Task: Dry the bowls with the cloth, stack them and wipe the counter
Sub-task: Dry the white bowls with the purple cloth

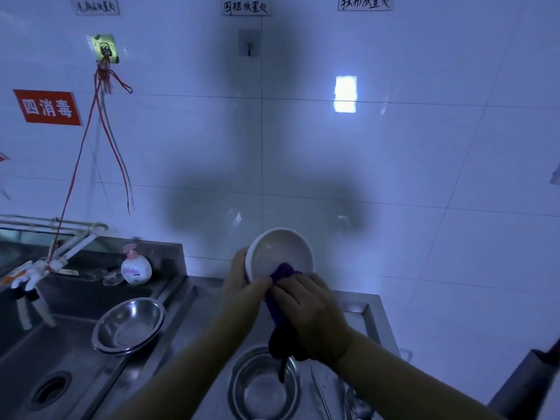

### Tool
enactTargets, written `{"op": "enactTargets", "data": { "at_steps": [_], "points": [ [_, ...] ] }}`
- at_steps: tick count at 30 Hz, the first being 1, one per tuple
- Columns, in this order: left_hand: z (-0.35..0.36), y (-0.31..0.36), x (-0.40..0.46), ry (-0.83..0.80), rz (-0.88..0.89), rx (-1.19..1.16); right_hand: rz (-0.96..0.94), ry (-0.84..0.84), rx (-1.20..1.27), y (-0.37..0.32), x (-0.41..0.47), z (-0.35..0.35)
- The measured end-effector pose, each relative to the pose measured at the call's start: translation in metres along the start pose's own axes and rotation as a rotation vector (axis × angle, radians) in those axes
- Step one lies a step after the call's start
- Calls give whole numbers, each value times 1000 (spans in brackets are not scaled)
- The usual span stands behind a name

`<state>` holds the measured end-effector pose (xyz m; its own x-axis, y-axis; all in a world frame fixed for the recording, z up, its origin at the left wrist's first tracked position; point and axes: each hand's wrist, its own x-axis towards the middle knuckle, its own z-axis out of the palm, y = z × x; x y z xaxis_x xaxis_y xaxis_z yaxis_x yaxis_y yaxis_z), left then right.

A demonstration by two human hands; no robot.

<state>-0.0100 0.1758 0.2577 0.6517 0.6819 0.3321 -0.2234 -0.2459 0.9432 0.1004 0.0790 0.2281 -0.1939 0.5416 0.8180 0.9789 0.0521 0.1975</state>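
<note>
I hold a white bowl (280, 251) tilted toward me above the steel counter (206, 301); my left hand (242, 286) grips its left rim. My right hand (312, 316) presses a purple cloth (280, 294) against the bowl's lower inside edge, and the cloth's tail hangs down below that hand. A steel bowl (128, 325) rests on the sink's edge at the left. Another steel bowl (265, 386) sits on the counter directly under my hands.
A sink basin (48, 389) with a drain lies at the lower left, a faucet (33, 280) over it. A pump soap bottle (135, 266) stands at the back. Metal tongs (321, 395) lie at the right of the lower bowl. The tiled wall is close behind.
</note>
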Motion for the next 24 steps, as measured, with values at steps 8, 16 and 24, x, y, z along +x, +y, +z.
{"op": "enactTargets", "data": {
  "at_steps": [8, 16, 24],
  "points": [
    [-18, -3, 5, -91, 46, 176, -143, -259, 15, 5, -11, -7],
    [-15, -1, 11, -180, -20, 251, 0, -464, -78, 2, -3, 1],
    [-17, -5, 15, -210, -81, 274, -167, -454, 124, -2, -13, -4]
  ]
}}
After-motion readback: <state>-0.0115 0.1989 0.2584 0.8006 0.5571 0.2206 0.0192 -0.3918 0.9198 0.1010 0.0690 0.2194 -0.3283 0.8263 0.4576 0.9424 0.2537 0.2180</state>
